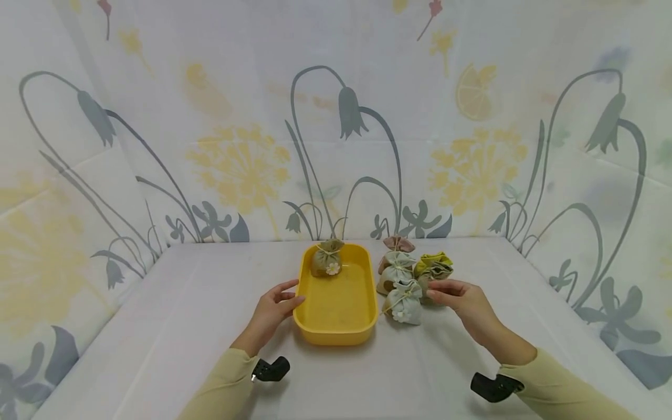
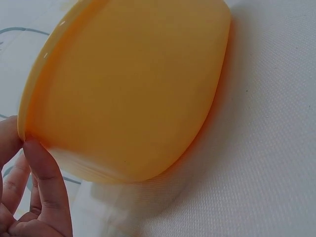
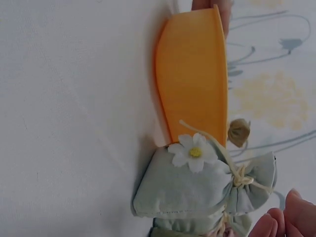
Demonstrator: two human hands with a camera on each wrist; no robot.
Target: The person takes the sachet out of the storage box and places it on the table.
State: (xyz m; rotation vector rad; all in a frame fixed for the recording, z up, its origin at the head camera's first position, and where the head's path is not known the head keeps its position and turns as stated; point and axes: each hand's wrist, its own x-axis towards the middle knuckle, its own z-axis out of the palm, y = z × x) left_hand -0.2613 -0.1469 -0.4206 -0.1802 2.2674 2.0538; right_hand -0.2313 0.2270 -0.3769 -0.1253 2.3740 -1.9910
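Note:
A yellow plastic tub point(image 1: 336, 337) stands on the table; my left hand point(image 1: 273, 306) pinches its left rim between thumb and fingers. In the left wrist view, the fingertips point(image 2: 42, 158) meet at the tub's edge. Inside the tub, at the back left, is an olive drawstring pouch point(image 1: 325, 262) with a white flower. My right hand point(image 1: 467, 300) is at another olive pouch point(image 1: 426, 294), fingertips overlapping its tied neck; I cannot tell whether they grip it. In the right wrist view, the fingertips point(image 3: 291, 210) show close together beyond a pale green pouch point(image 3: 182, 187) with a white flower.
Right of the tub, several small pouches crowd together: a pale green one point(image 1: 404, 306) in front, a second pale green one point(image 1: 397, 268) behind, a pinkish one point(image 1: 399, 244) at the back and a yellow-topped one point(image 1: 431, 261). A flower-printed cloth point(image 1: 336, 192) hangs behind the white table point(image 1: 184, 326).

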